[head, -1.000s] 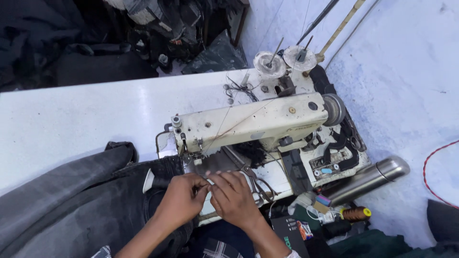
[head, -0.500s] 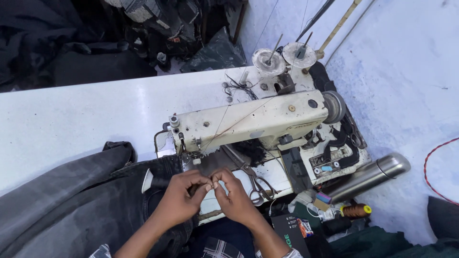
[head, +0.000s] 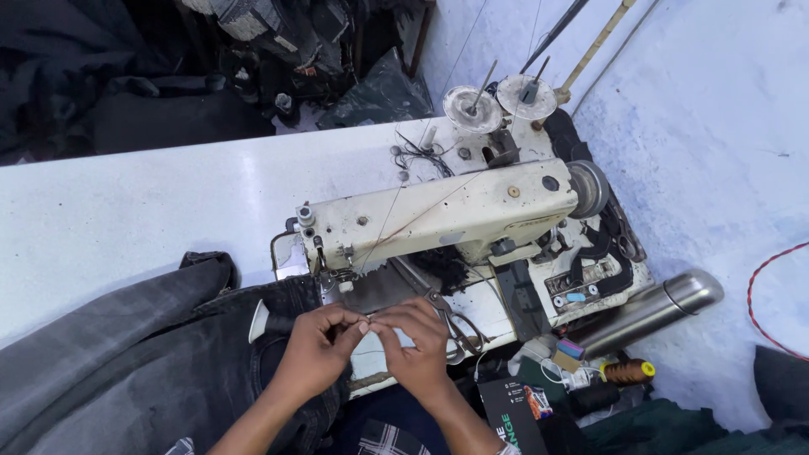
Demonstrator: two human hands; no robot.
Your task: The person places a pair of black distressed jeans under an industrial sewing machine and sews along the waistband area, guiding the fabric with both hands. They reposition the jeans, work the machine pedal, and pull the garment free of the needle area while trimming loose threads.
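Note:
My left hand (head: 316, 350) and my right hand (head: 415, 345) meet in front of a cream sewing machine (head: 438, 215), fingertips pinched together on something very small, seemingly a thread; the item itself is too small to make out. Both hands hover over the machine bed just below the needle area (head: 337, 268). Dark grey denim cloth (head: 160, 354) lies under my left hand and spreads to the left. A pair of scissors (head: 459, 324) rests on the bed right beside my right hand.
A white table (head: 126, 211) carries the machine. Two thread stands (head: 497, 101) rise behind it. A steel flask (head: 657, 307), an orange thread spool (head: 628, 371) and a dark box (head: 514, 413) sit at the lower right. Dark bags fill the far side.
Both hands have drawn slightly nearer to me and closed their fingertips together; the small white piece seen between them earlier is no longer visible.

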